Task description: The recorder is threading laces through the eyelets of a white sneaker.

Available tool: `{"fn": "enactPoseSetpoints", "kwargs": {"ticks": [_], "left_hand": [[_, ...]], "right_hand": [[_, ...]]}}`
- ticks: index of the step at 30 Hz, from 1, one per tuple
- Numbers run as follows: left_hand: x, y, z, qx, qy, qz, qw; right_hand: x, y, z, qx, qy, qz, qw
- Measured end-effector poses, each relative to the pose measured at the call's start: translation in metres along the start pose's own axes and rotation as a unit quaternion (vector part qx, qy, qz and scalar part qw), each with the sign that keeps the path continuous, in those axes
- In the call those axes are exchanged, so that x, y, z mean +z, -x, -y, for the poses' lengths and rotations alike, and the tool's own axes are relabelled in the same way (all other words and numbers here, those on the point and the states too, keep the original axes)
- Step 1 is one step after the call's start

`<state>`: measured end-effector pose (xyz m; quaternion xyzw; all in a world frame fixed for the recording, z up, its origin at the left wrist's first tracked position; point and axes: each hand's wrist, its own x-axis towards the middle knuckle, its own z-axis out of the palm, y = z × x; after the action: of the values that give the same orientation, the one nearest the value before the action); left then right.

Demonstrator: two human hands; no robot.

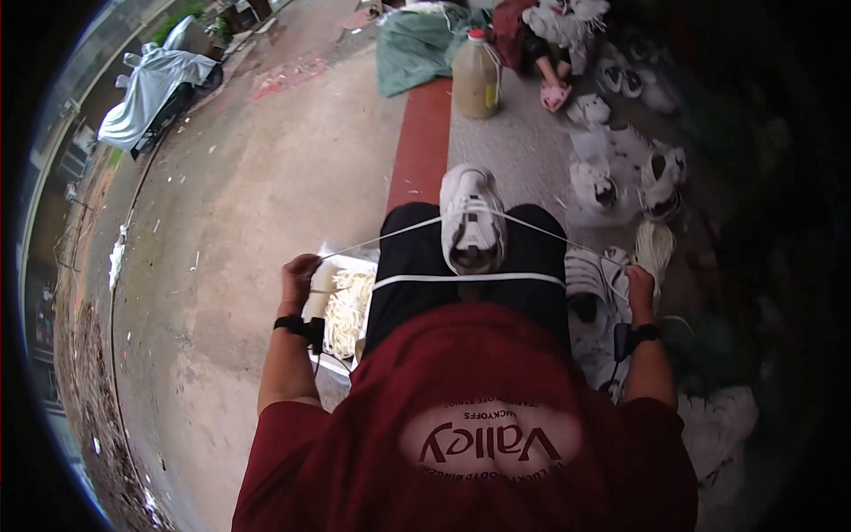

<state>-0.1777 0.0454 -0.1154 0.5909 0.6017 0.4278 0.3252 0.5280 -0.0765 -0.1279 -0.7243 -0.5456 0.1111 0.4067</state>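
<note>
A white sneaker (pixel 472 217) sits on the person's lap, toe pointing away, resting on dark trousers between the knees, and a white lace (pixel 390 235) runs out of it to both sides, pulled taut. The left hand (pixel 299 277) is closed around the left end of the lace, out beside the left knee and above a tray of loose white laces (pixel 347 306); the right hand (pixel 638 285) is closed on the right end, near a bundle of laces (pixel 654 248) and other white shoes (pixel 620 177) lying on the grey floor (pixel 523 146) to the right (both wrists carry a dark band w/ a small device). Judging from this, the step in hand looks like drawing the lace even through the eyelets: it should go best w/ both ends pulled at equal tension and about the same length, shoe kept centred on the lap so it doesn't twist or slide off, and the lace kept flat rather than rolled. A risk, I'd say, is one side pulling through too far. Farther off: a big plastic jug (pixel 476 78) w/ red cap stands at the edge of a red step, a green cloth (pixel 417 40) beyond it, a covered scooter (pixel 155 84) at upper left on the concrete yard.
</note>
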Motion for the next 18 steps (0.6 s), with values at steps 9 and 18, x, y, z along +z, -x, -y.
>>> {"fn": "enactPoseSetpoints", "kwargs": {"ticks": [9,18], "left_hand": [[-0.056,0.072,0.059,-0.209,0.012,-0.072,0.975],[-0.052,0.091,0.075,-0.348,-0.122,-0.052,0.928]], "right_hand": [[-0.042,0.108,-0.111,0.072,0.062,-0.027,0.995],[-0.059,0.117,-0.203,-0.002,0.320,0.161,0.934]]}}
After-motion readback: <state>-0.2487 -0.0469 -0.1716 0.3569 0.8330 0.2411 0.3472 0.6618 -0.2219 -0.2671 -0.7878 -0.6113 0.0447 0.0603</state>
